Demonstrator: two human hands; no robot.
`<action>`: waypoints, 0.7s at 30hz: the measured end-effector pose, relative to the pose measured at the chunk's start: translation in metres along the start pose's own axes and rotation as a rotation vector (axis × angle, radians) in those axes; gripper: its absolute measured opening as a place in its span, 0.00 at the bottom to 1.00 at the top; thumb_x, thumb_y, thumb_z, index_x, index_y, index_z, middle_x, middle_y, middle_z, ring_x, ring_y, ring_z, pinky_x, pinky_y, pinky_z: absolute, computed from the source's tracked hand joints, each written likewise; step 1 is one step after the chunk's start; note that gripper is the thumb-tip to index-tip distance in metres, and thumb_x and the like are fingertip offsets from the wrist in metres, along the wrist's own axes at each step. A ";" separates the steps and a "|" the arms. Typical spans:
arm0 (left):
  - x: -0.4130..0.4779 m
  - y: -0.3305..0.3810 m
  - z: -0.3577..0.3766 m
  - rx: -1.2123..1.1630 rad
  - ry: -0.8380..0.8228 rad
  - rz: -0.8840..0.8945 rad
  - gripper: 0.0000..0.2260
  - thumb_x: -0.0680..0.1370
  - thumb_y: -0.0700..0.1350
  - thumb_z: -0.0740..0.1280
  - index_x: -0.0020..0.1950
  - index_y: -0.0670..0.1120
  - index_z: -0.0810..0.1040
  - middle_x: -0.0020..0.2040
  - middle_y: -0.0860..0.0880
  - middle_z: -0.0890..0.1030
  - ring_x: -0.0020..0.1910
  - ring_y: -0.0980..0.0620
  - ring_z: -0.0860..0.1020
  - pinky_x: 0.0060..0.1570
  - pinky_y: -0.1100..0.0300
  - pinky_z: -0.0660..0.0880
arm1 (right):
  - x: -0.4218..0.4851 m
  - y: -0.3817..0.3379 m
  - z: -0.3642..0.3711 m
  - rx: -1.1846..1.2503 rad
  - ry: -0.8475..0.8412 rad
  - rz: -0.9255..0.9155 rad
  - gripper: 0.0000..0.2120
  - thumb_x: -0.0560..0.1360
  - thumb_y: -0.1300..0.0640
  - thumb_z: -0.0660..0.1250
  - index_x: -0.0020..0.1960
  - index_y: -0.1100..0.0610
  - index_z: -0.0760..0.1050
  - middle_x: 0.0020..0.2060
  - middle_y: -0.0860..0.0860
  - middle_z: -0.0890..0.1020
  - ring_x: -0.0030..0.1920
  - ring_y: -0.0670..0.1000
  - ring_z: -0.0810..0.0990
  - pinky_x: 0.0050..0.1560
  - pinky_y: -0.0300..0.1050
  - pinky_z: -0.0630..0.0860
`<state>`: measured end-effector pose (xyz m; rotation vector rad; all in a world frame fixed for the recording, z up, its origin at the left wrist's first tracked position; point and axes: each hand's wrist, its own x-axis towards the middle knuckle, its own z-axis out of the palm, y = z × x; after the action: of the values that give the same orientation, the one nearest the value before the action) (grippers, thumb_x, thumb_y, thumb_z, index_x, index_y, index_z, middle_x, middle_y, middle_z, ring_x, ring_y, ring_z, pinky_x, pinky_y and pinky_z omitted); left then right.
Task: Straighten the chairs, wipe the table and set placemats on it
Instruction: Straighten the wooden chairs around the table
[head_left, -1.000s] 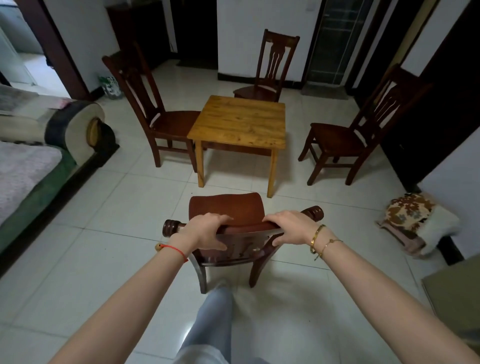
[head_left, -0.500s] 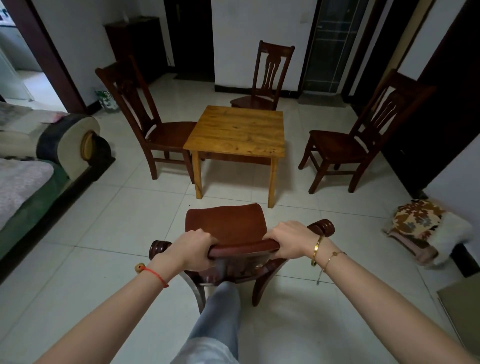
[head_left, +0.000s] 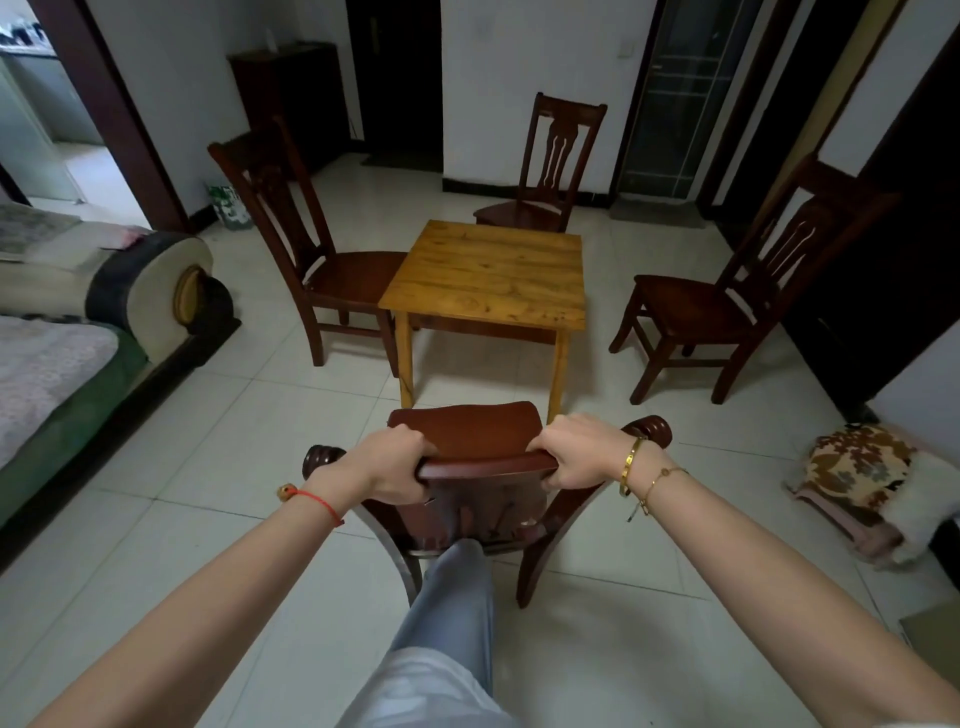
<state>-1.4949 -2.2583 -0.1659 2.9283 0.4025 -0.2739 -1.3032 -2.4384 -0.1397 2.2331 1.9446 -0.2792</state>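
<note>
- Closer to the bench (head_left: 485, 275) than a second ago, the near chair (head_left: 465, 436) now has its seat front almost at the bench's near legs.
- Both hands grip its top rail: left hand (head_left: 387, 467) and right hand (head_left: 576, 452), fingers clamped over the rail.
- A trouser leg (head_left: 457, 608) stands just behind the chair.
- Three other chairs ring the bench: left chair (head_left: 332, 275), far chair (head_left: 540, 208), right chair (head_left: 711, 306) set apart and angled.
- A sofa (head_left: 78, 322) lies at far left.
</note>
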 end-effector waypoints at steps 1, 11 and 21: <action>0.010 -0.006 -0.006 0.004 -0.006 0.005 0.08 0.67 0.49 0.70 0.44 0.48 0.80 0.39 0.49 0.82 0.38 0.48 0.77 0.37 0.56 0.74 | 0.007 0.005 -0.003 0.001 0.007 0.009 0.23 0.73 0.46 0.69 0.65 0.53 0.76 0.46 0.50 0.83 0.43 0.49 0.75 0.45 0.44 0.75; 0.137 -0.062 -0.045 0.072 -0.058 0.091 0.07 0.68 0.48 0.69 0.42 0.47 0.80 0.38 0.48 0.81 0.37 0.49 0.78 0.39 0.54 0.78 | 0.087 0.077 -0.003 0.034 0.039 0.096 0.29 0.75 0.45 0.68 0.72 0.56 0.70 0.61 0.54 0.80 0.61 0.55 0.78 0.56 0.46 0.75; 0.212 -0.101 -0.052 0.075 -0.102 0.075 0.10 0.65 0.50 0.68 0.43 0.48 0.80 0.38 0.48 0.81 0.39 0.47 0.78 0.37 0.55 0.76 | 0.152 0.131 -0.017 -0.012 0.024 0.125 0.26 0.73 0.45 0.69 0.69 0.53 0.74 0.53 0.53 0.83 0.55 0.56 0.79 0.51 0.47 0.74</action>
<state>-1.3142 -2.0999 -0.1734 2.9787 0.2719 -0.4347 -1.1530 -2.3066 -0.1602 2.3485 1.8041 -0.2238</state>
